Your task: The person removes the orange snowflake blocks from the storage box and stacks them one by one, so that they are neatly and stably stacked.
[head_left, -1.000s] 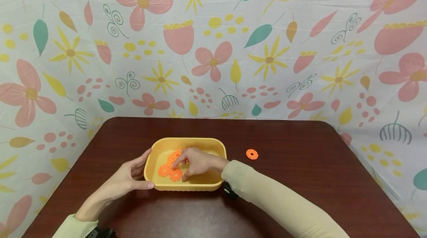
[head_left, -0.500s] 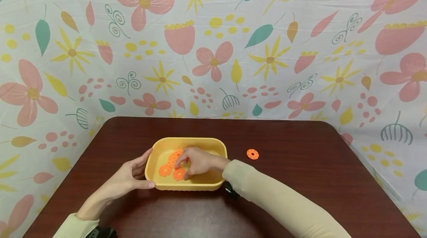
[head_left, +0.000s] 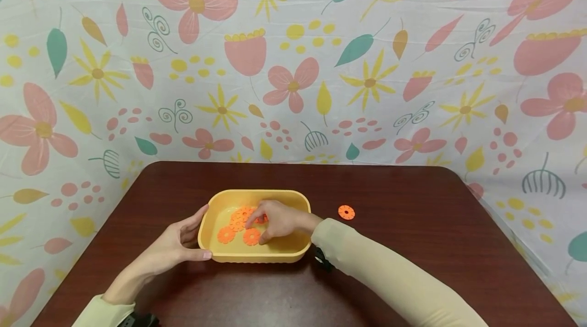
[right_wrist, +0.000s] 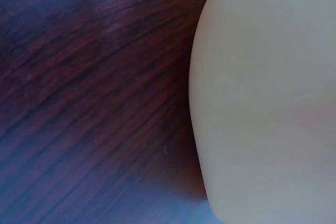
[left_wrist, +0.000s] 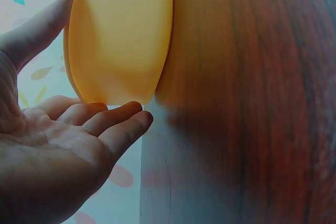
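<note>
A shallow yellow plastic container (head_left: pixel 289 251) with rounded corners holds several orange notched discs. My left hand (head_left: pixel 171 248) holds its left end, thumb at the near corner and index finger at the far one; in the left wrist view the other fingers lie against its outer wall. Inside it, my right hand (head_left: pixel 281 219) pinches the edges of one orange notched disc (head_left: pixel 251 237) between thumb and index finger. The other orange discs (head_left: pixel 226 235) lie left of that hand and partly under it. The right wrist view shows a pale surface close to the camera, but no hand.
One loose orange disc (head_left: pixel 346 212) lies flat on the dark brown table (head_left: pixel 412 215), right of the container. A white cloth with a floral print (head_left: pixel 293 133) hangs behind the table. A dark strap (head_left: pixel 323 260) sits at the right wrist.
My right hand has shifted slightly right inside the container, and the pinched disc has slid right with it, away from the other discs. The left hand and container stay put.
</note>
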A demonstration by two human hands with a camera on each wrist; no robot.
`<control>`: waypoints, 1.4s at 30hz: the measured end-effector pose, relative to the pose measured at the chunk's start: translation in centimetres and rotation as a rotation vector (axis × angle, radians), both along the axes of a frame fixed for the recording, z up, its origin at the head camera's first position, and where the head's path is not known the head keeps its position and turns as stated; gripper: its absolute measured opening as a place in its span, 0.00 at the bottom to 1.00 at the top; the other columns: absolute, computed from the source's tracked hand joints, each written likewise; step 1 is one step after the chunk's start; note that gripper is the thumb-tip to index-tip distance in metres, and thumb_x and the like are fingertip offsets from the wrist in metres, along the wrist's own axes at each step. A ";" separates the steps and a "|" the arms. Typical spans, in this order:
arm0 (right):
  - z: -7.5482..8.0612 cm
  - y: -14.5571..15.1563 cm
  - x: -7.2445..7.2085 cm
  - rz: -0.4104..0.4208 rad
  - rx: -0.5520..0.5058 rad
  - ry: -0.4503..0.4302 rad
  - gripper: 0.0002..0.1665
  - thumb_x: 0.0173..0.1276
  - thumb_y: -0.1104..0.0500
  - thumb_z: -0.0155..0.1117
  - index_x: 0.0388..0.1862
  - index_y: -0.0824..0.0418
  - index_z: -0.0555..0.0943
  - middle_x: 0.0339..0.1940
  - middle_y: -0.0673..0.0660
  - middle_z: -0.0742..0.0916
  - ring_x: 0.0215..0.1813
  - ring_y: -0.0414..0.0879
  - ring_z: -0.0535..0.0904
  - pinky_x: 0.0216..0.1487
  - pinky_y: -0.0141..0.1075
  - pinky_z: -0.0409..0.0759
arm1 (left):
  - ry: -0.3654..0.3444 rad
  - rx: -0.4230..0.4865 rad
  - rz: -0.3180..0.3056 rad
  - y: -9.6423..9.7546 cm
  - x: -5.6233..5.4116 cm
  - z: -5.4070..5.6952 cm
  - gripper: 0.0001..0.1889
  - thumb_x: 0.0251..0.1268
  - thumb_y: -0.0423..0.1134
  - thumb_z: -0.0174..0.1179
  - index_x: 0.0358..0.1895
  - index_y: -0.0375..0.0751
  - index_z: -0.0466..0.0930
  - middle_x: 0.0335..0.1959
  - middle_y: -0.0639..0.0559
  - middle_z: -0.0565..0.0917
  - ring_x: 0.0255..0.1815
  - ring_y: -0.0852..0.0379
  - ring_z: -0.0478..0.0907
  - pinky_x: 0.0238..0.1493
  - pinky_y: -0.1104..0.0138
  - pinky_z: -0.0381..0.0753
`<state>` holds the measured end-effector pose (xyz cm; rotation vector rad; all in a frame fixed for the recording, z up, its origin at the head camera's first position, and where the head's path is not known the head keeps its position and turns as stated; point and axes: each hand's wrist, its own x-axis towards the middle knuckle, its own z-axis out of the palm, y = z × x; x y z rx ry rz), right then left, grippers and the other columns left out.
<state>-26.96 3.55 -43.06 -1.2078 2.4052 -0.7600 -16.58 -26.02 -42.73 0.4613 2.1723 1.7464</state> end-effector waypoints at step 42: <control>0.8 0.5 0.2 -0.090 -0.214 -0.189 0.22 0.62 0.65 0.82 0.56 0.62 0.90 0.35 0.47 0.88 0.33 0.40 0.76 0.39 0.29 0.74 | 0.010 -0.032 0.019 0.1 -0.1 -0.4 0.56 0.62 0.32 0.75 0.87 0.37 0.44 0.86 0.38 0.49 0.79 0.32 0.61 0.60 0.69 0.76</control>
